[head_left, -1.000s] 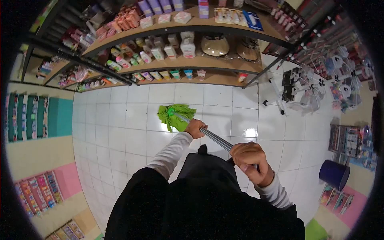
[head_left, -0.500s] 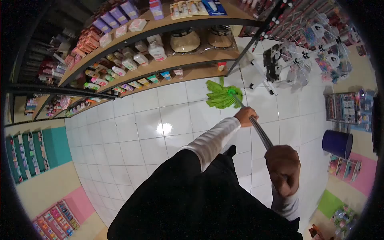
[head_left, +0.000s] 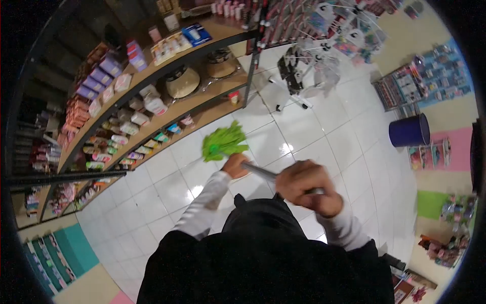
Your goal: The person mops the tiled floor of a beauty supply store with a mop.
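A green mop head [head_left: 224,141] lies spread on the white tiled floor, close to the base of the shelving. Its grey metal handle [head_left: 260,172] runs from the head toward the right, between my two hands. My left hand [head_left: 236,166] is wrapped round the handle low down, just above the mop head. Farther up, my right hand [head_left: 307,188] grips the handle near its top end and looks slightly blurred.
Shelving [head_left: 206,109] with bottles, tubes and boxes curves along the upper left. A wheeled display rack [head_left: 293,96] stands upper right on the floor [head_left: 324,147]. At the right is a dark purple bin [head_left: 409,130] beside wall displays.
The view has turned and shifted. The mop head now lies farther left in view, nearer the lower shelf, and the handle slants less steeply. Both hands still hold it.
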Demonstrator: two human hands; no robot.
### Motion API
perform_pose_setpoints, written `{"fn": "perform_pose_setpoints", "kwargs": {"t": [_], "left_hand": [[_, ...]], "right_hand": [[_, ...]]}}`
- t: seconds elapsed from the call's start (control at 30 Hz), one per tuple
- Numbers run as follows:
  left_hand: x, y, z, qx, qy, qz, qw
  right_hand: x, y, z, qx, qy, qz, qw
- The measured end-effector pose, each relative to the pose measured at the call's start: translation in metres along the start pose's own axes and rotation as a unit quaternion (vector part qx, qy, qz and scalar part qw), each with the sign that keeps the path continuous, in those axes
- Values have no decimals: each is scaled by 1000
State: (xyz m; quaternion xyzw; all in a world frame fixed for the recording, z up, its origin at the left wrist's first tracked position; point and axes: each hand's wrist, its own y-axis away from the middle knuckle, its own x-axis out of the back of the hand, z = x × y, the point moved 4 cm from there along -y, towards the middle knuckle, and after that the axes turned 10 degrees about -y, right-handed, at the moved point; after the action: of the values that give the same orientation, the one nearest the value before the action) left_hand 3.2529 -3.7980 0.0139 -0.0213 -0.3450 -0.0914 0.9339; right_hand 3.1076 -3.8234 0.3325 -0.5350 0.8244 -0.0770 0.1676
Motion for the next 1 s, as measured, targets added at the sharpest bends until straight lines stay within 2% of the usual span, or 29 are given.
{"fn": "perform_pose_setpoints", "kwargs": {"t": [0.07,0.1,0.13,0.17,0.23,0.3,0.33,0.4,0.43,0.47,0.57,0.6,0.63,0.67,0.73,0.77,0.83,0.87,0.9,0.93,1.0], "left_hand": [[6,32,-16,37,-69,-21,997],[11,49,-21,7,-83,13,996],[14,63,-28,21,-92,-4,996],[22,75,-23,-7,-92,59,994],[13,93,-46,44,-72,27,996],[-2,95,-56,102,-101,-88,986],[-15,94,-61,125,-120,-145,974],[-52,88,-58,122,-166,-151,967],[-74,85,-57,58,-153,-123,979],[-80,75,-16,68,-133,-26,988],[-140,28,39,34,-118,-126,984],[-156,9,73,31,-102,-149,983],[-168,-9,115,14,-112,-119,986],[-194,-28,137,17,-118,-162,980],[-245,-65,185,-57,-135,-147,978],[-267,-82,214,-74,-76,-146,984],[-307,-115,276,-168,-57,-140,974],[-336,-128,288,-186,13,-74,980],[-359,-148,310,-177,12,-135,975],[-363,-164,343,-172,15,-107,979],[-402,-194,362,-205,55,-64,975]], "right_hand": [[-10,5,23,14,-44,-28,999],[-15,7,34,7,-50,-42,998],[-20,11,44,0,-57,-55,997],[-23,17,55,-4,-58,-52,997],[-21,35,80,-27,-76,-22,997],[-12,61,100,-65,-110,28,991],[-8,79,102,-50,-105,46,992],[5,115,98,-20,-95,80,992],[14,129,82,16,-86,101,991],[25,145,70,15,-78,112,991],[67,203,20,-2,-47,147,988],[82,223,-3,-7,-35,147,988],[96,244,-25,-12,-23,148,989],[109,265,-49,-19,-11,147,989],[133,304,-98,-35,25,182,982],[141,321,-123,-21,48,194,980],[153,355,-161,3,105,215,971],[157,370,-176,14,139,225,964],[161,382,-190,-3,165,216,962],[165,392,-193,-8,177,203,963],[174,409,-196,-19,200,175,964]]}}
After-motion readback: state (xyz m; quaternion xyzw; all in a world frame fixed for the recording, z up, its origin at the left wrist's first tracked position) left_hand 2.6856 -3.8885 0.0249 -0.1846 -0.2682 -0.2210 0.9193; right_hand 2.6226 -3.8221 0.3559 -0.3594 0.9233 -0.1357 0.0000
